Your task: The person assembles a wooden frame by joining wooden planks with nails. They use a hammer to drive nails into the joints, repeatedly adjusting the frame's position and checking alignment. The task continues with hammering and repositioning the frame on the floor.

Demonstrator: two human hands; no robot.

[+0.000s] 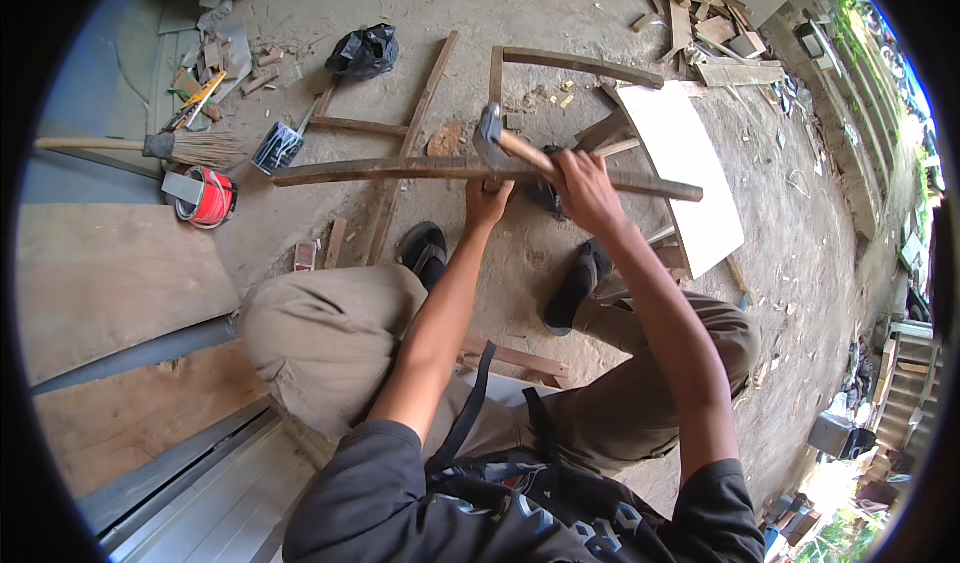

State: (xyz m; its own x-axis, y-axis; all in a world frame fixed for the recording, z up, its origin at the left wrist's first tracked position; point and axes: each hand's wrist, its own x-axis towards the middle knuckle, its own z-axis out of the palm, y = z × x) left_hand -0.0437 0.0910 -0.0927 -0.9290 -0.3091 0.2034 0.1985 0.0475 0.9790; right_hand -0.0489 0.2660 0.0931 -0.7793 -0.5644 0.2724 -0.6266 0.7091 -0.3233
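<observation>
A long, worn wooden bar (380, 168) lies crosswise in front of me, above the floor. My left hand (487, 206) is closed on it near its middle, the fingers partly hidden by the wood. My right hand (590, 195) grips the wooden handle of a hammer (525, 151). The hammer's metal head (489, 131) is just above the bar, close to my left hand; I cannot tell whether it touches. Beyond the bar, a curved wooden rail (585, 64) joins an upright strip, and whether these join the bar is unclear.
Wooden frame pieces (425, 98) and a black plastic bag (363, 51) lie ahead. On the right is a white panel (690, 173) with wooden legs. A broom (190, 146) and red can (207, 199) stand left. Scrap wood (700, 18) is piled far right. My sandalled feet flank the work.
</observation>
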